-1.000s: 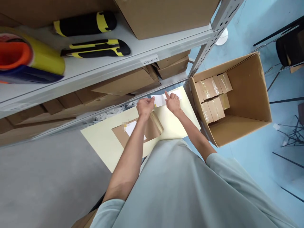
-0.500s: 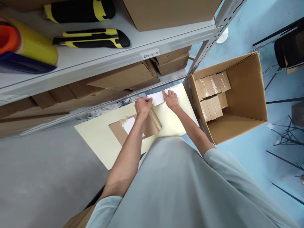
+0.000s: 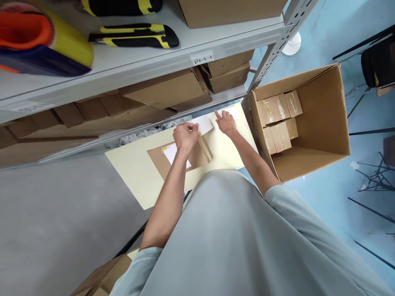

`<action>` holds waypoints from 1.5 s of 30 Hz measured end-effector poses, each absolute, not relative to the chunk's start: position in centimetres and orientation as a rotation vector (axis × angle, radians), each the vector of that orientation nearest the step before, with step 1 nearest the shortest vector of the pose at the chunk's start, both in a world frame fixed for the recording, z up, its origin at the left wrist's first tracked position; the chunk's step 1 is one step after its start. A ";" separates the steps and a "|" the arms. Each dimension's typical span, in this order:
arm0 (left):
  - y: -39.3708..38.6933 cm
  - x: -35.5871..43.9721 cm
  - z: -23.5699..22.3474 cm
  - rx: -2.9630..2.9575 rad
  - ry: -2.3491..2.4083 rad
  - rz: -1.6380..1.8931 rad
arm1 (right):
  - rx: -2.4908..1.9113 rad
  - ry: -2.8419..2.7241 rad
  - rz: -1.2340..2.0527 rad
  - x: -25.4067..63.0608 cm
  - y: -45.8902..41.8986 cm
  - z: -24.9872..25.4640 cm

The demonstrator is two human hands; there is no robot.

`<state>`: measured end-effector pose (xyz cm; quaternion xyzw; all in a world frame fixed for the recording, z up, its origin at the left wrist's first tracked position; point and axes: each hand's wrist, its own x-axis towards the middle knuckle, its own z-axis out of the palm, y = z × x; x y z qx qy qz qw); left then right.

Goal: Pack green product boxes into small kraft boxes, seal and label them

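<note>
My left hand (image 3: pixel 186 135) is closed in a pinch on the edge of a white label (image 3: pixel 203 124), which is lifted and slightly curved. My right hand (image 3: pixel 226 122) has its fingers spread, the index finger stretched out, over a white paper strip (image 3: pixel 233 112) at the far right of the pale yellow board (image 3: pixel 132 166). Below my left forearm lies a flat brown cardboard box (image 3: pixel 158 161), partly hidden by that arm. It bears another white label (image 3: pixel 171 153) with a small yellow mark and has tape along its right edge.
Right of the board stands a large open carton (image 3: pixel 324 111) holding several small taped boxes (image 3: pixel 273 109). Ahead is a metal shelf (image 3: pixel 138 61) with a yellow-black utility knife (image 3: pixel 138 36), a tape dispenser (image 3: pixel 58 41) and brown cartons (image 3: pixel 166 90). Chair legs (image 3: pixel 378 172) stand at right.
The label in my left hand has come away from the strip under my right hand, leaving a gap between them. My right hand has shifted slightly right. The view has tilted a little.
</note>
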<state>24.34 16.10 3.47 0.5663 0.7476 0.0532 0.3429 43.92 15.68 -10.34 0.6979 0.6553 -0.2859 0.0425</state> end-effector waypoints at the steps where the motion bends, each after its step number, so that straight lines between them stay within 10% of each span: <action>1: 15.3 23.6 4.4 1.482 1.933 0.170 | 2.125 2.006 -0.872 44.0 15.7 -10.3; 16: 1.7 12.1 10.0 1.176 1.744 0.591 | 2.041 1.953 -0.798 44.4 16.8 -8.7; 24: 0.2 6.7 10.7 1.236 1.538 0.540 | 2.312 2.381 -1.408 39.6 8.0 1.3; 35: 1.5 4.3 11.8 1.408 1.249 0.486 | 1.815 2.457 -1.414 30.3 -3.5 9.2; 45: -0.2 1.4 12.4 1.071 1.149 0.666 | 2.777 1.555 -2.422 25.1 -2.3 13.7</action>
